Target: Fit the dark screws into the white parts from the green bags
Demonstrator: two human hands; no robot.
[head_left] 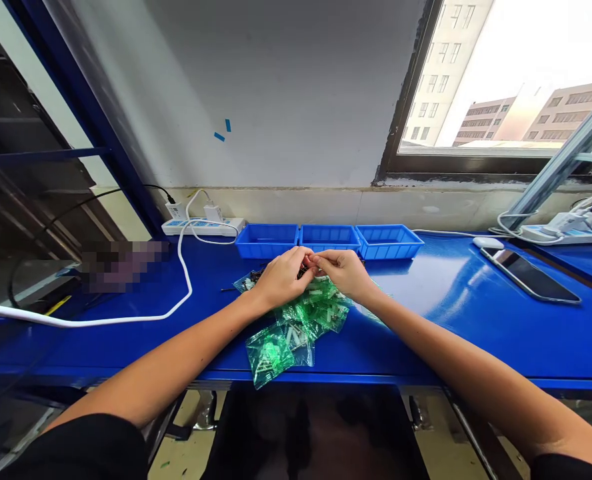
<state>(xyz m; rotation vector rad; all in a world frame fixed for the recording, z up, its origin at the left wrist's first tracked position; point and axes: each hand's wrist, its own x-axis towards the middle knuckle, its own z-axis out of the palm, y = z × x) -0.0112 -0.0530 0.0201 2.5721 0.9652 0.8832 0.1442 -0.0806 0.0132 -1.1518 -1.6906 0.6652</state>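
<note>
My left hand (285,277) and my right hand (345,272) meet at the fingertips, just in front of the blue bins. Both are closed in a pinch; what lies between the fingers is too small to make out. Some small dark pieces show beside my left fingers. Beneath and in front of the hands lies a pile of green-tinted clear bags (310,310) with small white and metal parts inside. One bag (270,355) lies nearest the table's front edge.
Three blue bins (390,250) stand in a row at the wall. A phone (530,273) lies at the right, near a power strip (551,230). Another power strip (203,227) sits at the back left, and a white cable (189,280) curves across the left of the table.
</note>
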